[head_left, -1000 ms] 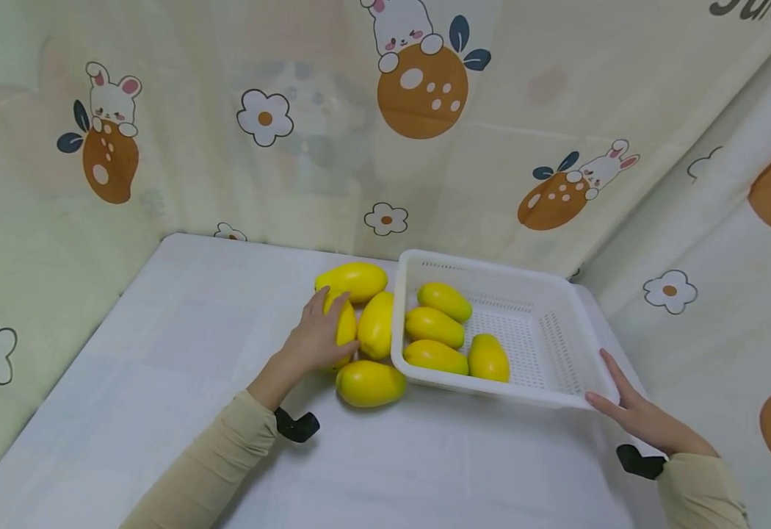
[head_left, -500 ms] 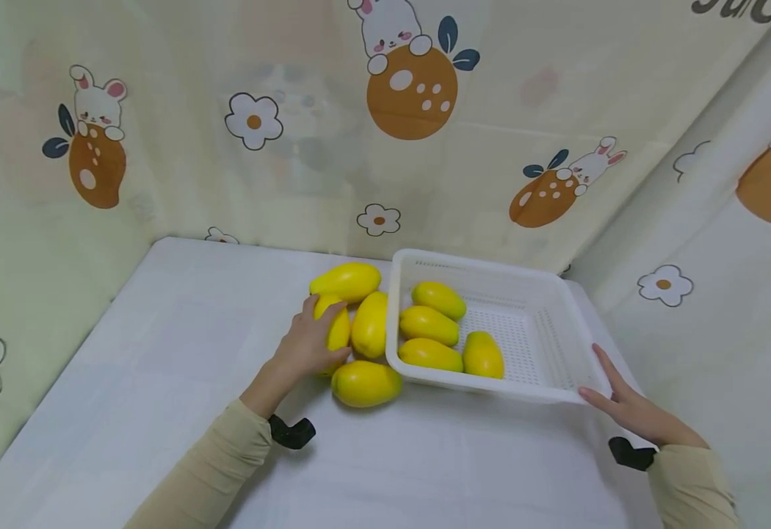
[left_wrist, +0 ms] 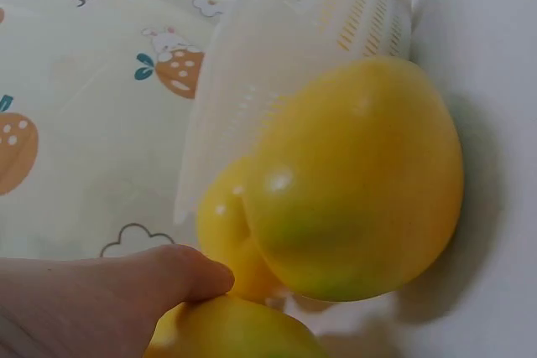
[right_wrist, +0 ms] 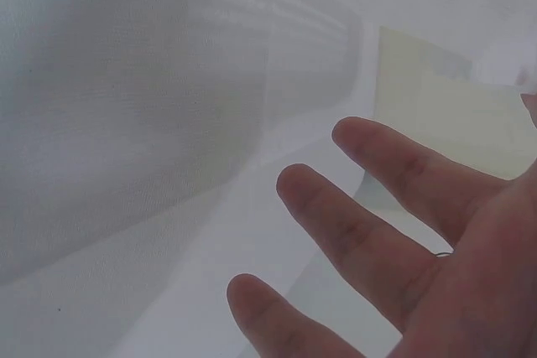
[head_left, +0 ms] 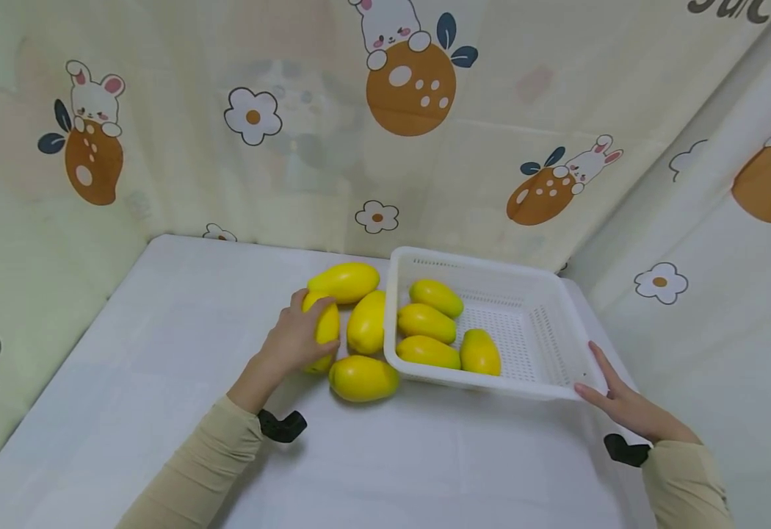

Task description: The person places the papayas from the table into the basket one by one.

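Note:
In the head view my left hand (head_left: 293, 336) holds a yellow mango (head_left: 324, 330), thumb on its near side and fingers over its far end. Three more mangoes lie around it: one behind (head_left: 344, 282), one to its right against the basket (head_left: 366, 323), and one in front (head_left: 364, 379). My right hand (head_left: 633, 408) touches the near right corner of a white plastic basket (head_left: 491, 388), thumb at its front rim and fingers along the right side. Its fingers (right_wrist: 336, 220) look straight and spread in the right wrist view. The left wrist view shows my thumb (left_wrist: 189, 278) against the held mango (left_wrist: 243, 329).
Several mangoes (head_left: 427, 323) lie in the left part of the basket, whose right part shows bare perforated floor. A white cloth covers the table (head_left: 181, 330). Behind and at the sides hang printed curtains (head_left: 306, 176), close to the table's back edge.
The left hand has drawn its mango slightly left, widening the gap to the mango against the basket. The right hand stays at the basket corner. The head view has shifted a little.

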Demonstrator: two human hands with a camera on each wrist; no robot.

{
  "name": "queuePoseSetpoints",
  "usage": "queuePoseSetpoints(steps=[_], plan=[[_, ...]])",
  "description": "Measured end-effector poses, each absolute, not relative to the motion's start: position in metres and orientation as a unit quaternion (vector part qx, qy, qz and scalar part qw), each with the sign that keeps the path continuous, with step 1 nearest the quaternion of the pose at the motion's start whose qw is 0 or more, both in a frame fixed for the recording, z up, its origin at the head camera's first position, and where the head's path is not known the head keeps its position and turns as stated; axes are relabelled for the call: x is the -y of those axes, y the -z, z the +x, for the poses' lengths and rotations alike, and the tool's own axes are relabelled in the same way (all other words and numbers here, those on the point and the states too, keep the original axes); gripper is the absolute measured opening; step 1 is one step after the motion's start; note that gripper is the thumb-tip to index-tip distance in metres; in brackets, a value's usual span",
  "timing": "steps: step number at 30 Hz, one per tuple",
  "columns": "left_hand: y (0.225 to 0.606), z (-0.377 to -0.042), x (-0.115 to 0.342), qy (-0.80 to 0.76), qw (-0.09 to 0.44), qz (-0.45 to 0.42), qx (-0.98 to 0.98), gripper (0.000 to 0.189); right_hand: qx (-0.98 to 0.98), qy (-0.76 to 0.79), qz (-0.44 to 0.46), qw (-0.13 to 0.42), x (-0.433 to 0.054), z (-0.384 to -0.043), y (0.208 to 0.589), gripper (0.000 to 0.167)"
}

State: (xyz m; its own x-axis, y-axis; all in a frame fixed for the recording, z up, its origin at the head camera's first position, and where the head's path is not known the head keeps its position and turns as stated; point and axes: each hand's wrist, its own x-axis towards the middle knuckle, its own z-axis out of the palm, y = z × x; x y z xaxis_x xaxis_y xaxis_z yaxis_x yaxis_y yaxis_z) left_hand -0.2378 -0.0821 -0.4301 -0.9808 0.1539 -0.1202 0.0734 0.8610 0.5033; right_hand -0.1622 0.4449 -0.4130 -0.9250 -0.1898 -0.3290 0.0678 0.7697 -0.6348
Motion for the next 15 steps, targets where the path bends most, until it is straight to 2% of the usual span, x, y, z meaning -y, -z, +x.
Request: queuePoseSetpoints(steps=[15], plan=[[0.399, -0.232, 0.091, -0.279, 0.022, 0.063, -0.958, 0.076, -0.924, 0.329, -0.026, 0.195, -0.44, -0.16, 0.407, 0.09]])
